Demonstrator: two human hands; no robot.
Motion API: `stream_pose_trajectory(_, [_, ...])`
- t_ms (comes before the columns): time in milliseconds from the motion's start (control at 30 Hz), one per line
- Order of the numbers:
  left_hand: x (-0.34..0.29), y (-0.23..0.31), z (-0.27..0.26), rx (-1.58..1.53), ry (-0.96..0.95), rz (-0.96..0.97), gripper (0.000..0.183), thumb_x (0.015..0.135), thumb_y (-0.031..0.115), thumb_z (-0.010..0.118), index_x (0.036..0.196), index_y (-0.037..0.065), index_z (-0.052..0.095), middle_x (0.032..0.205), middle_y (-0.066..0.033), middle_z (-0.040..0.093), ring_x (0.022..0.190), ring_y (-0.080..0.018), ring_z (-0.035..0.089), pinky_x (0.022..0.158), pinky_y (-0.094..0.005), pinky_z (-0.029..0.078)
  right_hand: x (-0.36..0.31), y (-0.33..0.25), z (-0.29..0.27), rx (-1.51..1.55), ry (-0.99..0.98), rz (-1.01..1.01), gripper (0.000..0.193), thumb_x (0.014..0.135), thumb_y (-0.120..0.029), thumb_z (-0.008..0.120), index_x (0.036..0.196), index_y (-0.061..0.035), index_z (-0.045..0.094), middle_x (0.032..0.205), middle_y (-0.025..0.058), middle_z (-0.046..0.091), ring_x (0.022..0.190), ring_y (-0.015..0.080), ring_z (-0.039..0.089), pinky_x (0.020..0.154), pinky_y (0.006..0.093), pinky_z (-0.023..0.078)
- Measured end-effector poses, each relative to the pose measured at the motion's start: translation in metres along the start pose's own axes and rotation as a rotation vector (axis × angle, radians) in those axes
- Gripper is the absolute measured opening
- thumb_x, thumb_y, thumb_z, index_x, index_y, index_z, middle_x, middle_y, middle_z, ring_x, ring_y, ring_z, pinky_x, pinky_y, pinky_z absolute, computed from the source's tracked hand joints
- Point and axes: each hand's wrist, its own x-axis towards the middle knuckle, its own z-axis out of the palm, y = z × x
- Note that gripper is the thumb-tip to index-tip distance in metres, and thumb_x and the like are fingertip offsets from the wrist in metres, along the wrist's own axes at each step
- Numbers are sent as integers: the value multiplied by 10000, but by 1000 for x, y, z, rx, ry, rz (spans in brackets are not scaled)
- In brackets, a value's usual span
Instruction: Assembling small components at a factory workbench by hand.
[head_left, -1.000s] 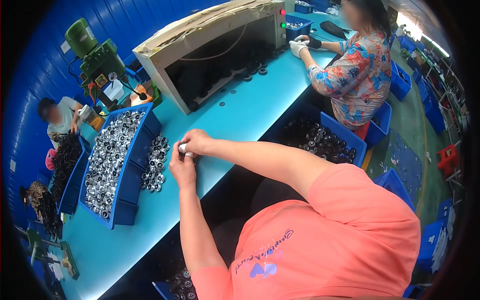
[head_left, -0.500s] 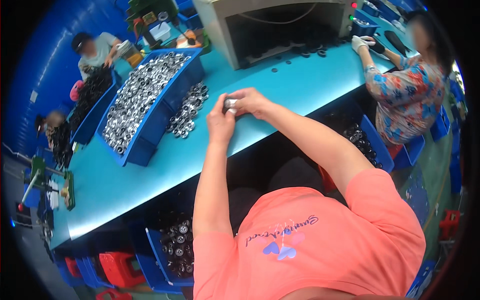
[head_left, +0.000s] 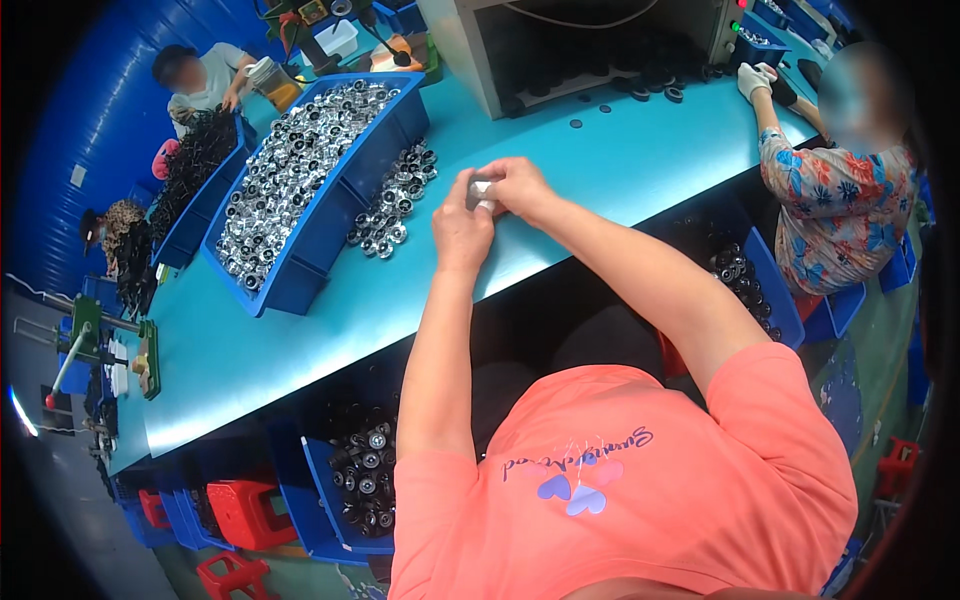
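Above the teal tabletop (head_left: 480, 262), my left hand (head_left: 462, 230) and my right hand (head_left: 522, 190) meet, their fingers closed around a small round metal part (head_left: 475, 190). My fingers cover most of it. White coverings show on some of my fingertips. Left of my hands lies a loose pile of small silver-and-black round parts (head_left: 390, 205). Beside that pile stands a long blue bin (head_left: 335, 215), tilted and heaped with the same kind of shiny parts (head_left: 295, 170).
A metal cabinet (head_left: 460, 50) with dark round pieces at its opening stands at the back. A co-worker in a floral shirt (head_left: 840, 200) sits at right. Bins of wheel-like parts (head_left: 370, 470) and red stools (head_left: 245, 512) are below the table. A green hand press (head_left: 150, 360) stands far left.
The whole view has shifted slightly, so the scene sits further right. My hands stay together at the part, whose dark round face showed more before.
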Motion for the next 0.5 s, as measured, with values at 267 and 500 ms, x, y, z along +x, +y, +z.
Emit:
stream_pose_trajectory(267, [0, -5, -4, -426, -115, -88, 440, 920, -32, 647, 1354, 18, 597, 1126, -75, 697, 978, -132, 668, 807, -265, 546, -14, -26, -41, 192, -411, 113, 348, 937, -123, 711, 1256, 9, 665, 1101, 99, 713, 951, 157, 700, 838, 269, 588])
stream_pose_trajectory(500, [4, 10, -14, -578, -91, -311, 318, 970, 97, 637, 1286, 99, 660, 928, -20, 703, 671, -47, 591, 543, -201, 460, -9, -25, -46, 222, -476, 59, 363, 949, -119, 704, 1283, 18, 661, 1143, 127, 713, 966, 159, 705, 856, 267, 588])
